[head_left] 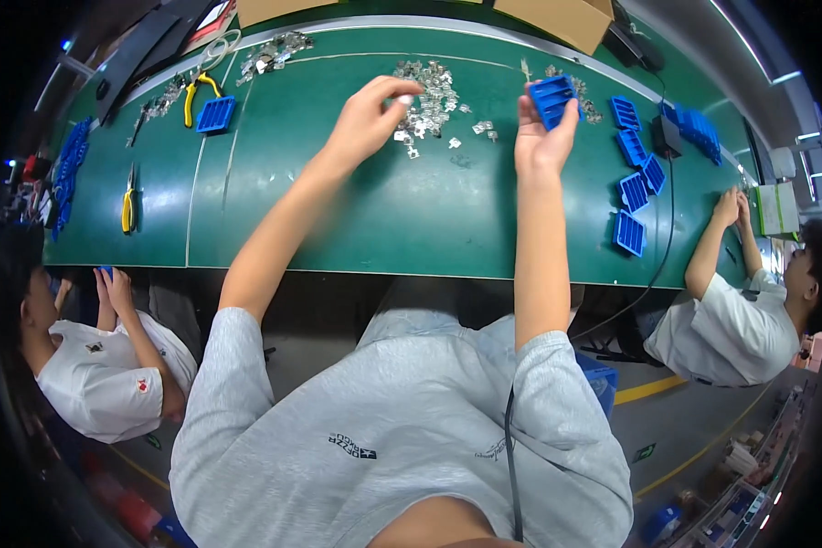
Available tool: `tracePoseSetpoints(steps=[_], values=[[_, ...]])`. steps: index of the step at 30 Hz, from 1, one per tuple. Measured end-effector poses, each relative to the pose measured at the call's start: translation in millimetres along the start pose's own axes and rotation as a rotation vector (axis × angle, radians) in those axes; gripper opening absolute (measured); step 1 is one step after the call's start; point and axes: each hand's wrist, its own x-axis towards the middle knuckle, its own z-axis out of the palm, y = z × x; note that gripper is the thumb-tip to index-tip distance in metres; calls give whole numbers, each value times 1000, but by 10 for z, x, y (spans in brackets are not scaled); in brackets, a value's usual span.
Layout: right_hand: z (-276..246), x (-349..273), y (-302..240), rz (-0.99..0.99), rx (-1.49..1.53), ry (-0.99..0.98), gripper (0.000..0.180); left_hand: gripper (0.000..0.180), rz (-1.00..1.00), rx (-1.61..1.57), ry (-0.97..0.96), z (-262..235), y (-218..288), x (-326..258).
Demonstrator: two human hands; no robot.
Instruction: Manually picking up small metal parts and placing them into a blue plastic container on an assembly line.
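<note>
Bright, even overhead light is falling on the green desk [338, 210], casting only soft shadows under the raised arms, while the fisheye lens is bending the desk's straight edges, darkening the corners to black and blurring the small metal parts [429, 96] slightly.

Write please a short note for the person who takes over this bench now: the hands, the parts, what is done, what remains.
Left hand: raised over the pile of small metal clips, fingertips pinched; whether a clip is in them cannot be seen.
Right hand: holds one blue plastic holder up above the green table.
Done or not: cannot tell how full the held holder is.
Left: four more blue holders lie in a row to the right, and many clips remain in the pile.
</note>
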Motion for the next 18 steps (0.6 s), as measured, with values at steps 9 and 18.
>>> tracePoseSetpoints(steps=[9, 18], values=[[-658, 501, -239, 49, 433, 101, 55, 23, 343, 147, -338, 1625, -199, 1343], [-588, 446, -218, 129, 489, 152, 58, 15, 424, 384, -289, 1973, -271, 1452]])
